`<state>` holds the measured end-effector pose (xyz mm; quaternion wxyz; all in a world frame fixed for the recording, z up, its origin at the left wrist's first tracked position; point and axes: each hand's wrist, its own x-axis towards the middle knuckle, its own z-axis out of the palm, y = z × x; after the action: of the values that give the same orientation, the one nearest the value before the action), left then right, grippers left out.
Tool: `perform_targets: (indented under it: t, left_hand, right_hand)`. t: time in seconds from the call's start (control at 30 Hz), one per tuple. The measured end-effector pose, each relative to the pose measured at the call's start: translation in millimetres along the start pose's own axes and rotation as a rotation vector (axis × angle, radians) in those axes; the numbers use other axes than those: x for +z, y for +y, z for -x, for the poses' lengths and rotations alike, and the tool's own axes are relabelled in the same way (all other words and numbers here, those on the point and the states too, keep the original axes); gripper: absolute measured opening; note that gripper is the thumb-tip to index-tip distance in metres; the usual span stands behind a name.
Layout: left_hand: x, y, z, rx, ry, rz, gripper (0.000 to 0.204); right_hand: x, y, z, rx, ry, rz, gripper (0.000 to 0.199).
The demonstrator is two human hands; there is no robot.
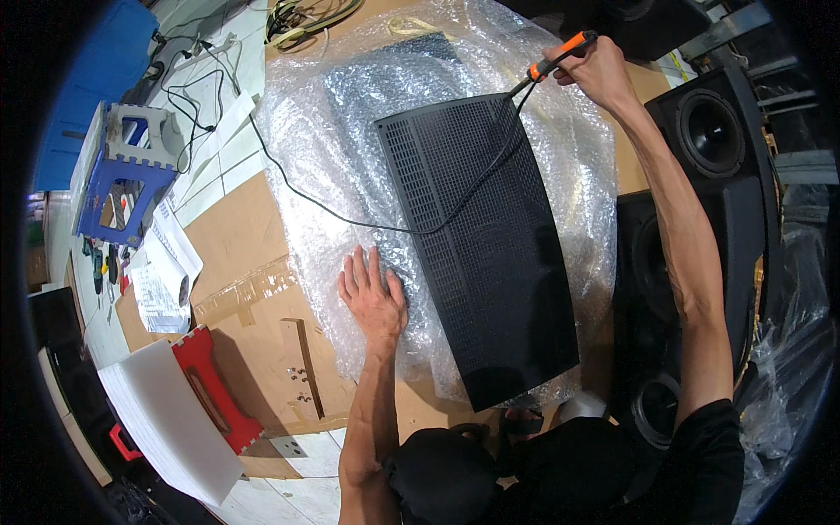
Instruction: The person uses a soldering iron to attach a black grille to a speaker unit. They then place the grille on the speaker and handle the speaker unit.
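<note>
A black perforated speaker grille lies at a slant on clear bubble wrap. My right hand is closed round the orange-and-black handle of a corded soldering iron, whose tip points down at the grille's far right corner. Whether the tip touches the grille, I cannot tell. The iron's black cable loops across the grille and runs off to the far left. Flat on the bubble wrap, left of the grille, rests my left hand, fingers stretched out and holding nothing.
Black speaker cabinets stand close on the right. Left are cardboard with a wooden strip and small screws, a red stool beside a white foam block, papers, and a blue-and-grey stool. Cables lie on the tiles behind.
</note>
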<state>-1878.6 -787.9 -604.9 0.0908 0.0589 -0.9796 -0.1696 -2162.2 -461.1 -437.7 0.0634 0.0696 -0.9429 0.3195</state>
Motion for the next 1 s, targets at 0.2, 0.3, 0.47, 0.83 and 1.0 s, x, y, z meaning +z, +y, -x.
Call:
perform_targets:
  t: [0.2,0.3,0.47,0.83,1.0]
  left_hand:
    - [-0.7,0.8,-1.3,0.005,0.023,-0.002,0.045]
    - [0.0,-0.6,-0.4,-0.001,0.027,-0.007,0.045]
    - [1.0,-1.1,-0.4,0.002,0.037,-0.007,0.044]
    - [-0.3,-0.4,-0.6,0.005,0.037,0.01,0.044]
    - [-1.0,-0.1,-0.7,-0.001,0.008,0.015,0.044]
  right_hand:
    - [-6.8,-9.5,6.6,0.002,0.012,-0.112,0.024]
    - [-14.8,-7.0,6.6,0.028,0.082,-0.131,0.03]
    - [-26.3,-18.5,6.9,-0.058,0.127,-0.124,0.034]
    - [-9.3,-12.2,10.3,0.044,0.052,-0.025,0.031]
    - [-5.5,-8.6,10.7,0.046,0.048,-0.008,0.032]
